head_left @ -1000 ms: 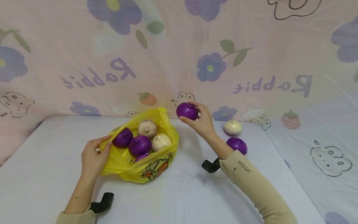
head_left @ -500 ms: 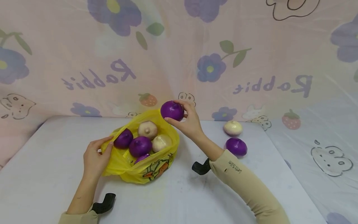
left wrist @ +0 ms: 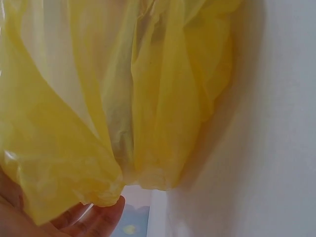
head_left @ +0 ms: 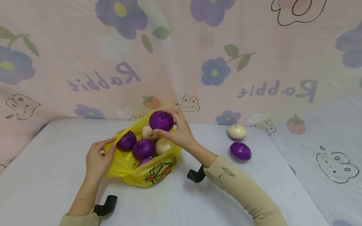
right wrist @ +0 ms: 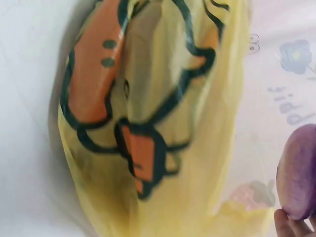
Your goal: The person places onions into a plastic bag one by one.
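In the head view my right hand (head_left: 181,130) grips a purple onion (head_left: 160,121) over the mouth of a yellow plastic bag (head_left: 124,169). Thumb and fingers lie on opposite sides of that onion, which overlaps a pale onion (head_left: 149,133) inside. My left hand (head_left: 99,158) pinches the bag's left rim between thumb and fingers. Within the bag sit more purple onions (head_left: 143,149) and a second pale one. The left wrist view has the bag's folds above the left fingers (left wrist: 106,217). At the right wrist view's edge, fingertips touch the held onion (right wrist: 298,173).
Right of the bag, a white onion (head_left: 236,132) and a purple onion (head_left: 240,151) lie on the white table (head_left: 175,201). Behind the table hangs a printed cloth (head_left: 175,62). Black curved pieces (head_left: 106,205) project from both wrists.
My right hand has carried the purple onion leftward and slightly down, from right of the bag to over its opening. The left hand keeps its hold on the rim.
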`<state>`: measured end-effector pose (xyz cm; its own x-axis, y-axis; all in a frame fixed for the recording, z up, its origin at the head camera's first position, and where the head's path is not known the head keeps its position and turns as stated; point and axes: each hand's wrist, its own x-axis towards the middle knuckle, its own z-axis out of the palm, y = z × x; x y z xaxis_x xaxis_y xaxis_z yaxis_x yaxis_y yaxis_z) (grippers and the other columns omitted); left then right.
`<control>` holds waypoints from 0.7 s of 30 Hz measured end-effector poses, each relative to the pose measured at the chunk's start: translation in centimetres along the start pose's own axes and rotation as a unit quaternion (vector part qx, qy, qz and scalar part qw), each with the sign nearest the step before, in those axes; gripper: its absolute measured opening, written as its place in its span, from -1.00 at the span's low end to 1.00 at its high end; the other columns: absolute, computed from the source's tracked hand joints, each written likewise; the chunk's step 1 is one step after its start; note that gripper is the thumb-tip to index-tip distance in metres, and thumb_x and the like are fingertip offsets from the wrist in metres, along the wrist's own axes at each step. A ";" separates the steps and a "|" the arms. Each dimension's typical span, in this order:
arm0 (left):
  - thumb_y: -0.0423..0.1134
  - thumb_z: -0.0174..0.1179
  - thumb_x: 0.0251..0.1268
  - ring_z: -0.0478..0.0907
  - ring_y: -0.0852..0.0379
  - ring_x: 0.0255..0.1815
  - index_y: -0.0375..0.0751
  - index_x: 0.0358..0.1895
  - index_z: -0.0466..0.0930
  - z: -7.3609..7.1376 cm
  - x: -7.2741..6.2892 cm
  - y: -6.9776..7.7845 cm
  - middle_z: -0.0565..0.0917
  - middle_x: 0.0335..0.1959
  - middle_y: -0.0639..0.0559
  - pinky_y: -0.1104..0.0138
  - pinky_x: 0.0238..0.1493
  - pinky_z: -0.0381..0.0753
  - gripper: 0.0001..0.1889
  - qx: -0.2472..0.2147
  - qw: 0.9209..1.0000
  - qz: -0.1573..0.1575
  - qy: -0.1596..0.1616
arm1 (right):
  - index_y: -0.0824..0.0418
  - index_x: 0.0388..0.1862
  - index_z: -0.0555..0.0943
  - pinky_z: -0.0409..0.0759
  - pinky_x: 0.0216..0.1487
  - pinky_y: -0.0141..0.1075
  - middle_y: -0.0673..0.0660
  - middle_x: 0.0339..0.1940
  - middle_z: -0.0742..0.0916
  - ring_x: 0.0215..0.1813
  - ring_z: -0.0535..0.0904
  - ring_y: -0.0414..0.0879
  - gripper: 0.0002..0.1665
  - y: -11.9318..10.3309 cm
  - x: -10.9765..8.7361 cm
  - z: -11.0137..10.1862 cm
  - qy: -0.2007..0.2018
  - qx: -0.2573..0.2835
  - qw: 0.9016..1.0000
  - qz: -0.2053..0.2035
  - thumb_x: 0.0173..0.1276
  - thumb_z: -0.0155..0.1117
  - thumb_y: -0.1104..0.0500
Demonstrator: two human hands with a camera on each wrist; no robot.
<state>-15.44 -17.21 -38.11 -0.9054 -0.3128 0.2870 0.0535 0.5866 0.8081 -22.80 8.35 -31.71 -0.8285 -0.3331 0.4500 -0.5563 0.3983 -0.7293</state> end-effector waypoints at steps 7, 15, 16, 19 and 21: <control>-0.27 0.11 0.35 0.42 -0.16 0.05 -0.30 0.10 0.61 0.0 0.2 0.2 0.50 0.08 -0.31 0.63 -0.26 0.27 -0.68 0.000 1.000 0.003 0.000 | 0.03 0.26 0.44 0.54 0.11 -0.24 0.07 0.20 0.45 0.14 0.46 -0.07 -0.24 -0.5 -0.3 1.8 -0.072 -0.005 0.997 0.008 0.06 0.52 0.04; -0.26 0.10 0.36 0.43 -0.17 0.08 -0.28 0.11 0.60 -0.1 0.1 0.5 0.50 0.11 -0.30 0.65 -0.24 0.26 -0.67 0.001 1.000 0.000 0.000 | 0.08 0.28 0.43 0.52 0.16 -0.30 0.09 0.23 0.46 0.21 0.45 -0.06 -0.23 -1.0 -0.6 3.6 -0.146 -0.028 0.989 -0.023 0.07 0.51 0.04; -0.26 0.09 0.36 0.43 -0.17 0.08 -0.28 0.11 0.60 -0.2 0.1 0.5 0.50 0.10 -0.30 0.65 -0.25 0.27 -0.67 0.002 1.000 0.000 -0.001 | 0.08 0.28 0.43 0.50 0.18 -0.31 0.08 0.24 0.45 0.23 0.43 -0.06 -0.23 -1.0 -0.7 3.9 -0.158 -0.031 0.986 -0.033 0.08 0.50 0.03; -0.26 0.08 0.37 0.43 -0.17 0.08 -0.28 0.11 0.61 -0.3 0.0 0.5 0.51 0.09 -0.30 0.67 -0.25 0.25 -0.68 0.001 1.000 0.001 0.000 | 0.07 0.30 0.41 0.47 0.21 -0.31 0.06 0.24 0.44 0.26 0.36 -0.10 -0.22 -1.1 -1.0 4.7 -0.186 -0.039 0.980 -0.059 0.09 0.49 0.02; -0.26 0.08 0.38 0.43 -0.17 0.08 -0.28 0.10 0.61 -0.5 -0.1 0.4 0.51 0.08 -0.29 0.69 -0.26 0.24 -0.68 0.001 1.000 0.002 0.003 | 0.05 0.31 0.40 0.46 0.21 -0.31 0.05 0.25 0.44 0.28 0.33 -0.11 -0.21 -1.2 -1.1 5.2 -0.202 -0.041 0.976 -0.067 0.10 0.49 0.01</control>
<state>-15.12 -17.26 -37.56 -0.9027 -0.3150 0.2932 0.0564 0.5888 0.8063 -20.90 3.78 -34.04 -0.6651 -0.6895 0.2867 -0.6743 0.3896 -0.6273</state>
